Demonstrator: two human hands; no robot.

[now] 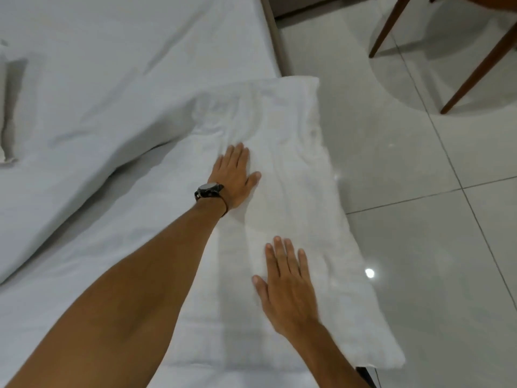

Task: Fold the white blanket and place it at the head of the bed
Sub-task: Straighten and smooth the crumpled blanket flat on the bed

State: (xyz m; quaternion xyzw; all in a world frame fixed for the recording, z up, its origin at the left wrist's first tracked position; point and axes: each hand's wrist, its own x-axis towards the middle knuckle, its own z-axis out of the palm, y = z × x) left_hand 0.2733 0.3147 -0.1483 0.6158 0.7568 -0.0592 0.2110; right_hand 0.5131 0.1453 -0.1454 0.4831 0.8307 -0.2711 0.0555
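Observation:
The white blanket [296, 175] lies folded into a long strip along the right edge of the bed [117, 65], its outer edge overhanging the floor. My left hand [233, 175], with a black watch on the wrist, rests flat on the strip's left side, fingers apart. My right hand [285, 278] lies flat on the blanket nearer to me, fingers spread. Neither hand grips the cloth. More white bedding [84, 152] is rumpled to the left of the strip.
A pillow edge [8, 113] shows at the far left of the bed. Glossy grey floor tiles [419, 219] fill the right side. Brown wooden chair legs [475, 65] stand at the top right, apart from the bed.

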